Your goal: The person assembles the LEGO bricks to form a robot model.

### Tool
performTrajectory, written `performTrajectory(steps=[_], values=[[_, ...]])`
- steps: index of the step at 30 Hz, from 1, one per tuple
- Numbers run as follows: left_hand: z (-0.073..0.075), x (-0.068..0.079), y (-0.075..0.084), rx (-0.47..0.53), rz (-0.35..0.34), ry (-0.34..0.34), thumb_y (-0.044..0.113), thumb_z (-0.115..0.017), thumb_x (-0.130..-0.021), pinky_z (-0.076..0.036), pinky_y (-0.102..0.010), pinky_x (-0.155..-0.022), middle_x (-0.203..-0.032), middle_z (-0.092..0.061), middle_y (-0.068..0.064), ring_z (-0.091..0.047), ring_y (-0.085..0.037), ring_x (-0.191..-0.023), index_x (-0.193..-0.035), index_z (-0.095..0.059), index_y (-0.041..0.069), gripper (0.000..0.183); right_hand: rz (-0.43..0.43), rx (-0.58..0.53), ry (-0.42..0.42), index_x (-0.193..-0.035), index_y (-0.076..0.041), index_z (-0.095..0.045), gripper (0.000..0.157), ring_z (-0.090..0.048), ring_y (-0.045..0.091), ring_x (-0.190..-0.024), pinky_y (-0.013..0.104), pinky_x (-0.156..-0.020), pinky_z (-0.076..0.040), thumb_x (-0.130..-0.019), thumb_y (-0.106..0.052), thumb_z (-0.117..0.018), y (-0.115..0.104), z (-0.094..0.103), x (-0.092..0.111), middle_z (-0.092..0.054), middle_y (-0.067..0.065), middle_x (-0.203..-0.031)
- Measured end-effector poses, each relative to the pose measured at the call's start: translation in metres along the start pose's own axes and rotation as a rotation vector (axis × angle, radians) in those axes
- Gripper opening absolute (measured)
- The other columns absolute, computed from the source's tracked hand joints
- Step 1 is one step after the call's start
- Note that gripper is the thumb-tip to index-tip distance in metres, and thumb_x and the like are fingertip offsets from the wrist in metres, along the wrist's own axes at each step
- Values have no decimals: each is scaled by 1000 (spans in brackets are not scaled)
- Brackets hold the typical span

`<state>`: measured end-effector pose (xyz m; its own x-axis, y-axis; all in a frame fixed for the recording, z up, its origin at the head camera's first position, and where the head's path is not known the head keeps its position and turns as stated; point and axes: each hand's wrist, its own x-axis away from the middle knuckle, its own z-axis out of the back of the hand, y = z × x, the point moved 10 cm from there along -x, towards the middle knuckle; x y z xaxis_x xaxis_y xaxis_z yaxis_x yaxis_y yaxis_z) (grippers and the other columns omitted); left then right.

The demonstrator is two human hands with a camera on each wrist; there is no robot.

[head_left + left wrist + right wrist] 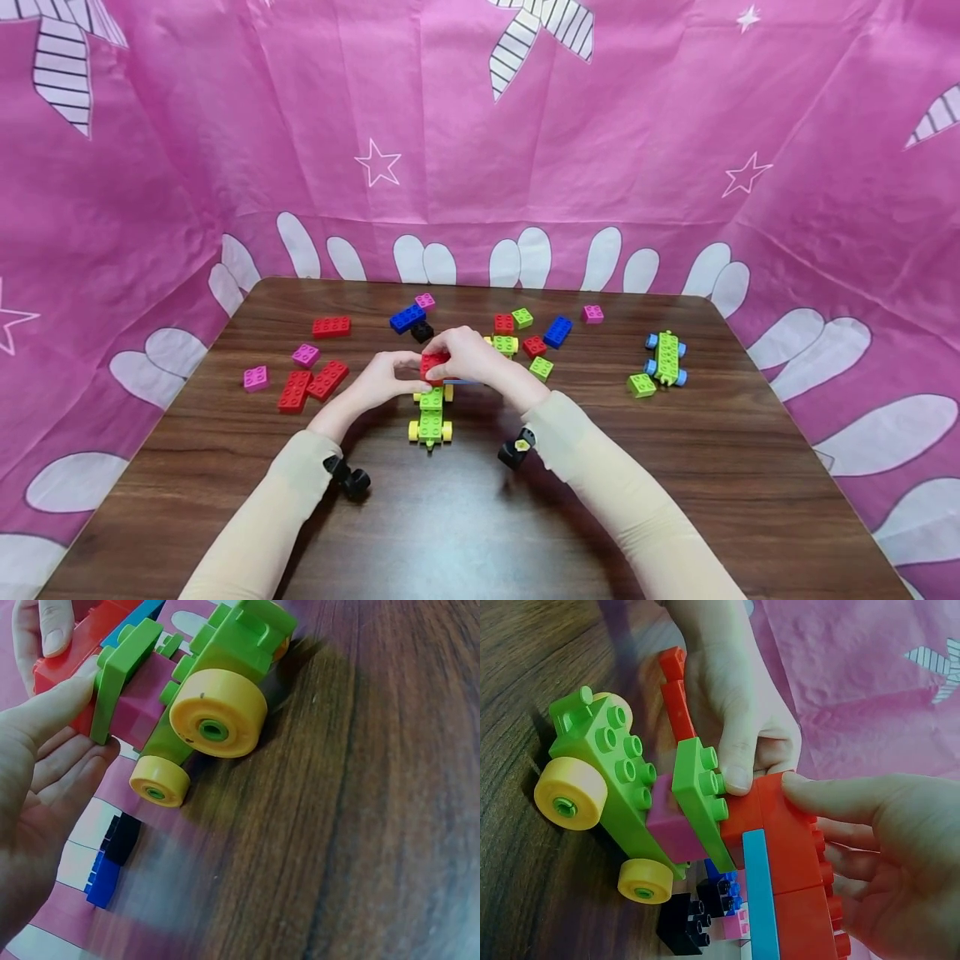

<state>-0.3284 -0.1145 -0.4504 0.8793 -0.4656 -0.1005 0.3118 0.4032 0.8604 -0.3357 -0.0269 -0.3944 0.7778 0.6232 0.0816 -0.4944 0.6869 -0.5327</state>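
Note:
A green wheeled base with yellow wheels stands at the middle of the table. On it sit a pink brick, a thin green brick and, at the top, red bricks with a thin blue piece beside them. My left hand grips this stack from the left, thumb against the thin green brick and the red brick above. From the other side my right hand holds the red bricks between thumb and fingers. Part of the stack is hidden behind the fingers in the head view.
Red bricks and pink ones lie to the left. Behind the hands are blue bricks and a black brick. Toward the right stands another green base with blue wheels, beside a green brick.

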Motion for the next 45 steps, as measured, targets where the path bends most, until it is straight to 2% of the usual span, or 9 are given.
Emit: performTrajectory(steps=[8, 12, 16, 21, 23, 26, 31, 39, 45], values=[[0, 2, -1, -23, 7, 0, 23, -77, -83, -45, -50, -100, -116, -68, -11, -61, -29, -113, -120, -65, 4, 43, 10, -16, -9, -120, -8, -67, 38, -62, 16, -94, 29, -83, -53, -85, -22, -75, -1, -2, 4, -71, 5, -109], [1, 1, 1, -36, -15, -5, 24, -77, -83, -46, -49, -100, -117, -68, -12, -61, -29, -113, -121, -64, 4, 45, 19, -15, -5, -124, -6, -64, 44, -63, 17, -103, 31, -89, -53, -85, -22, -75, -2, 0, 7, -69, 7, -117], [4, 2, 5, -30, -32, 1, 22, -77, -82, -47, -49, -99, -118, -67, -13, -62, -29, -112, -123, -63, 3, 48, 33, -18, 4, -124, -5, -64, 45, -63, 18, -105, 32, -91, -52, -85, -25, -75, -2, 4, 9, -68, 7, -118], [10, 4, 12, -17, -15, 20, 18, -76, -83, -44, -53, -101, -122, -65, -16, -59, -32, -116, -129, -59, 2, 51, 69, -54, 51, -123, -4, -64, 43, -64, 19, -108, 33, -93, -52, -87, -26, -73, -1, 16, 14, -69, 8, -117], [13, 8, 26, -20, -8, 28, 16, -74, -85, -43, -54, -102, -124, -63, -19, -58, -35, -117, -129, -58, -1, 50, 91, -77, 78, -122, -3, -64, 42, -64, 20, -109, 34, -93, -52, -87, -25, -72, 0, 23, 17, -69, 10, -116], [18, 9, 31, -6, 1, 48, 18, -73, -86, -42, -53, -103, -127, -62, -17, -57, -33, -120, -130, -57, 1, 50, 111, -104, 129, -120, -3, -64, 40, -64, 21, -108, 36, -93, -52, -88, -24, -72, 5, 36, 22, -69, 11, -116], [23, 2, 30, 46, -26, 79, 22, -74, -86, -43, -51, -103, -128, -62, -15, -58, -30, -120, -129, -59, 7, 48, 96, -154, 249, -116, -6, -67, 33, -66, 21, -104, 35, -91, -53, -88, -21, -71, 21, 56, 29, -70, 10, -113], [21, -11, 66, 28, -151, 112, 19, -73, -86, -45, -52, -100, -121, -66, -14, -60, -30, -113, -124, -63, 4, 42, 20, -270, 448, -113, -5, -68, 27, -68, 23, -96, 37, -82, -56, -88, -17, -70, 66, 78, 39, -71, 12, -107], [11, -23, 85, -22, -192, 90, 19, -72, -87, -47, -48, -100, -121, -66, -13, -61, -27, -112, -126, -62, 4, 43, -28, -296, 519, -113, -5, -67, 28, -68, 27, -95, 39, -80, -56, -88, -18, -71, 104, 81, 44, -71, 12, -108]])
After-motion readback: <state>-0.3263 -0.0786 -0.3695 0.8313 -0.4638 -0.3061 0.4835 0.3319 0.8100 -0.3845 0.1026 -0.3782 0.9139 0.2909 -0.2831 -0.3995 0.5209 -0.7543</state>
